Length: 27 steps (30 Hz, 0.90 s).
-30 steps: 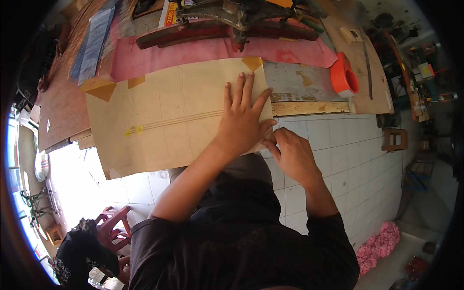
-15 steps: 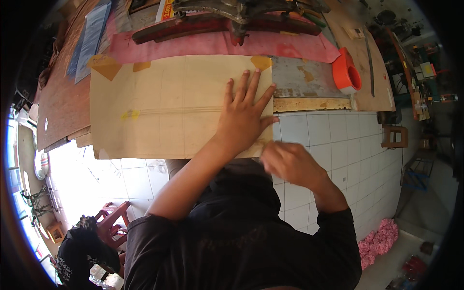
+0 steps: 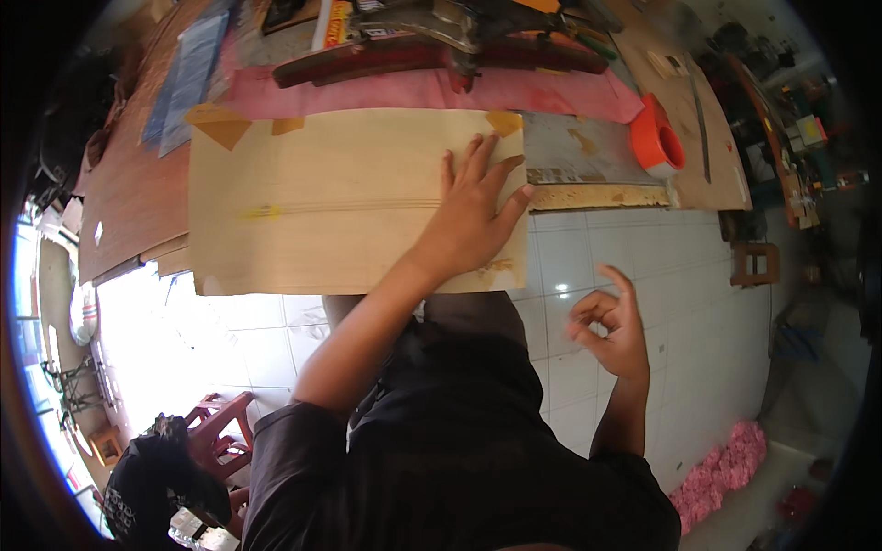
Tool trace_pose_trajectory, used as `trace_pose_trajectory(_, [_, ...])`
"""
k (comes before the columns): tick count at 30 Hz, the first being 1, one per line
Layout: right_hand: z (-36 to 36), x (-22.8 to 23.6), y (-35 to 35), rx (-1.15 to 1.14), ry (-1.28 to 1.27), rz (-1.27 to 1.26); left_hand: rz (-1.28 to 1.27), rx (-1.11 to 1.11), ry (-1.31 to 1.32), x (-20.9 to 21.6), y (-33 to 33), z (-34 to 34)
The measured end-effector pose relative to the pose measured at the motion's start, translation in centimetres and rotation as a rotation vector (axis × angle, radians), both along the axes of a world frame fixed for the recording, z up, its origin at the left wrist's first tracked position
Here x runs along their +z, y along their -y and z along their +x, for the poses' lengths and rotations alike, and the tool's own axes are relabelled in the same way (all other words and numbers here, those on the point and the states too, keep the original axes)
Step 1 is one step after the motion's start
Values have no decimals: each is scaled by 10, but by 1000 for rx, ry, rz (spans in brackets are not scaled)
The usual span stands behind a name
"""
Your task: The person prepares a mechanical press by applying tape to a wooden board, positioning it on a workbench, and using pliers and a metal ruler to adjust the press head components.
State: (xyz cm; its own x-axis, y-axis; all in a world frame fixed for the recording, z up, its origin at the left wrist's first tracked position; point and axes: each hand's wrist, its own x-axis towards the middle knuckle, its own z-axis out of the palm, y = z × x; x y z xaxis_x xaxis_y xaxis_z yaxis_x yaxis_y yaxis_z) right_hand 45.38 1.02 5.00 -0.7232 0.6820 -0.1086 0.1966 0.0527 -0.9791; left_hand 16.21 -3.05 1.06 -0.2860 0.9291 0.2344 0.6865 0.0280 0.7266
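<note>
A tan paper sheet lies over the front edge of the table, its near part reaching out past it. Yellow-brown tape pieces sit on its far corners, and a smaller brown tape patch shows near its near right corner. My left hand rests flat on the sheet's right side, fingers spread, pressing on it. Away from the sheet, my right hand hangs above the tiled floor. Its thumb and a fingertip meet in a pinch while the forefinger sticks up; blur hides whether anything is between them.
Behind the sheet a pink strip lies under a dark metal frame with a long bar. A red-orange tape roll stands at the right. Blue plastic sheeting is at the far left. A person sits beside a dark red stool.
My right hand has left the sheet's near right corner and moved right, its forefinger now raised. My left hand stays on the sheet, which appears slightly shifted to the right in the view.
</note>
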Motion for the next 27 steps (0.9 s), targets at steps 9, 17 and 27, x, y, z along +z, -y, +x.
trace_pose_trajectory(9, [-171, 6, -33, 155, -84, 619, 201, 195, 676, 52, 32, -54])
trace_pose_trajectory(17, [-166, -9, -73, 311, 7, 732, 19, 941, -303, 56, 161, -278])
trace_pose_trajectory(27, [-125, 35, -111, 105, 355, 754, 49, 345, 519, 63, 144, -209])
